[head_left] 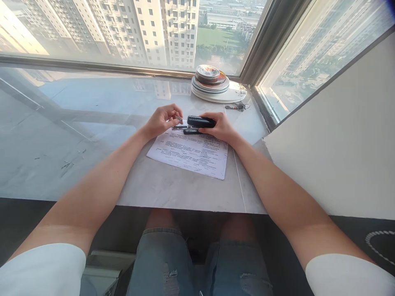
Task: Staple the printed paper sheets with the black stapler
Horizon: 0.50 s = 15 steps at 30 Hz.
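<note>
A black stapler (201, 121) rests on printed sheets of paper (193, 154), its top raised so that the metal magazine shows. My right hand (219, 126) grips the stapler's right end, thumb toward me and fingers around the far side. At the stapler's left end, my left hand (165, 120) pinches a small silvery piece between thumb and fingers; it looks like a strip of staples, though it is too small to be sure. The fingertips are just above the open magazine.
Stacked plates (210, 84) stand by the window corner, with a small bunch of keys (238, 107) before them. Loose staples (67, 165) are scattered on the ledge (173, 191) at left. A white wall (336, 135) bounds the right side.
</note>
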Tool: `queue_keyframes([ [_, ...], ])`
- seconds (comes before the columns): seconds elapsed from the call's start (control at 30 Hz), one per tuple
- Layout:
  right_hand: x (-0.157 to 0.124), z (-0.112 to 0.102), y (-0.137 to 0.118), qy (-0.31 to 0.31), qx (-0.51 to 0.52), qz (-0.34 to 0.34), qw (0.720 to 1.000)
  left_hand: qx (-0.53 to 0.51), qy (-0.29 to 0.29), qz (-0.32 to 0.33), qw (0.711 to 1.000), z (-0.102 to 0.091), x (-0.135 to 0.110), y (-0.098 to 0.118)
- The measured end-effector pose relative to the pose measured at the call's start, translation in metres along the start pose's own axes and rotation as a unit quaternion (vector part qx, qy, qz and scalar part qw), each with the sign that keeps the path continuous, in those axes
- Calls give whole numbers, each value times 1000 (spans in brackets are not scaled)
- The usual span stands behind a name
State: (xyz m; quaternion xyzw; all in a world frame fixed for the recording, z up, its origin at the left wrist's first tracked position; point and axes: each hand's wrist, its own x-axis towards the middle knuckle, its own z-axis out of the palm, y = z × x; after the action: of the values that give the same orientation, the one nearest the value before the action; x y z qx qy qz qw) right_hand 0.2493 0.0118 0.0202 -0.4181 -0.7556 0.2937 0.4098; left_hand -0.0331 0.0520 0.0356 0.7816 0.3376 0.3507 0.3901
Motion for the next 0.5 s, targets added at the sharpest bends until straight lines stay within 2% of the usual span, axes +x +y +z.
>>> queue_keyframes([
  [0.1,0,0,2,-4,-8,-7,1000,5,1,17,1000,0,1,-2],
  [0.3,1,-1,6,-5,-12,-31,999,3,2,94,996,-1,6,-12],
  [0.5,1,-1,7,-3,-18,-30,999,14,-10,100,995,-2,5,-18],
])
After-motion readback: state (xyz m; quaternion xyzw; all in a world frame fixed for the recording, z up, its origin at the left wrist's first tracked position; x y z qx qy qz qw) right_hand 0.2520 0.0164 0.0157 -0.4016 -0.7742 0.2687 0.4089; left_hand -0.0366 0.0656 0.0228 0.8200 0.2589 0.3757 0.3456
